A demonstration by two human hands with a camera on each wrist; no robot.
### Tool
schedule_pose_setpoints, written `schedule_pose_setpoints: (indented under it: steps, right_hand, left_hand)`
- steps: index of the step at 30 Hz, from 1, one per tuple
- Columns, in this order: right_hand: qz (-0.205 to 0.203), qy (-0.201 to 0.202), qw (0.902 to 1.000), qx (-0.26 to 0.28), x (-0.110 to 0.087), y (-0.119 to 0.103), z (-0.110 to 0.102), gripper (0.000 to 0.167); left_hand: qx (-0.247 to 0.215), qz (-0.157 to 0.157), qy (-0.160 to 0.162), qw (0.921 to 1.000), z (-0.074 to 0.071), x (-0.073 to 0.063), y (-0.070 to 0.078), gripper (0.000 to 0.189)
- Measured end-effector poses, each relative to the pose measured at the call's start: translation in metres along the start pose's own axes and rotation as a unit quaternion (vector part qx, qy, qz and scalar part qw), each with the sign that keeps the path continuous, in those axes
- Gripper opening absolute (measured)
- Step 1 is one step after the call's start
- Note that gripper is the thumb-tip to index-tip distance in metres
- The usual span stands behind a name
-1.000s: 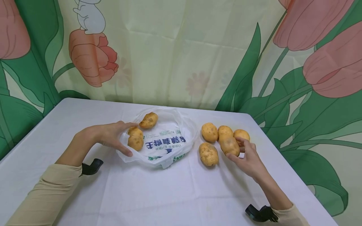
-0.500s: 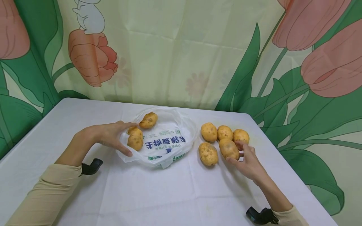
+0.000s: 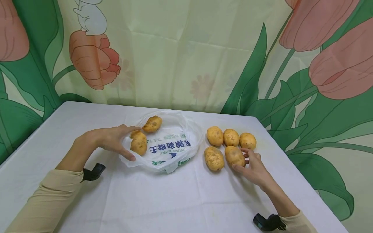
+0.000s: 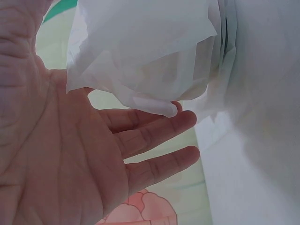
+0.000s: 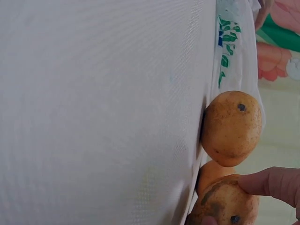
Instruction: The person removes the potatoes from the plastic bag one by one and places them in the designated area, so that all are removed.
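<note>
My right hand (image 3: pixel 253 168) holds a potato (image 3: pixel 234 156) between thumb and fingertips, low over the cloth. In the right wrist view the thumb (image 5: pixel 269 183) presses on this blemished potato (image 5: pixel 227 204), and a fingertip shows at the lower edge. Another potato (image 3: pixel 214 158) lies just left of it. My left hand (image 3: pixel 116 140) is spread at the left rim of a white plastic bag (image 3: pixel 193 129) with printed lettering. In the left wrist view its fingers (image 4: pixel 161 168) are nearly straight, touching the bag's film (image 4: pixel 145 47). Two potatoes, one near (image 3: pixel 139 143) and one far (image 3: pixel 152 124), sit at the bag's left side.
A row of potatoes, left (image 3: pixel 215 136), middle (image 3: pixel 231 138) and right (image 3: pixel 248 141), lies behind the held one. All rest on a white-covered table (image 3: pixel 157 200). Behind its back edge hangs a curtain (image 3: pixel 175 64) printed with tulips.
The potato in my right hand has come down and slightly toward me, uncovering the row behind it. My left hand and the bag look unchanged.
</note>
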State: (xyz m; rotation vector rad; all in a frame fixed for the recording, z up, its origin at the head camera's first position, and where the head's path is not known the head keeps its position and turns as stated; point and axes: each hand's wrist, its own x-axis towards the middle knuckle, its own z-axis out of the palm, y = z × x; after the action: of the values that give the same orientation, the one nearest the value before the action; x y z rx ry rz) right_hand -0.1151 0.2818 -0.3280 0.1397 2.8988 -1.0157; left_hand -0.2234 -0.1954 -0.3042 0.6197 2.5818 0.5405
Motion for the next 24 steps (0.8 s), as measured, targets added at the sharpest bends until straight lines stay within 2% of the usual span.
schedule_pose_setpoints:
  steps: [19, 24]
  right_hand:
    - [0.007, -0.018, 0.9997, -0.014, 0.0045, 0.0022, 0.0027, 0.077]
    - [0.014, -0.018, 0.9997, -0.013, 0.0056, 0.0013, 0.0032, 0.083]
  left_hand:
    - [0.0, 0.002, 0.006, 1.0, 0.0012, -0.0003, 0.0003, 0.124]
    - [0.001, -0.002, 0.005, 1.0, 0.0017, 0.0003, 0.0008, 0.124]
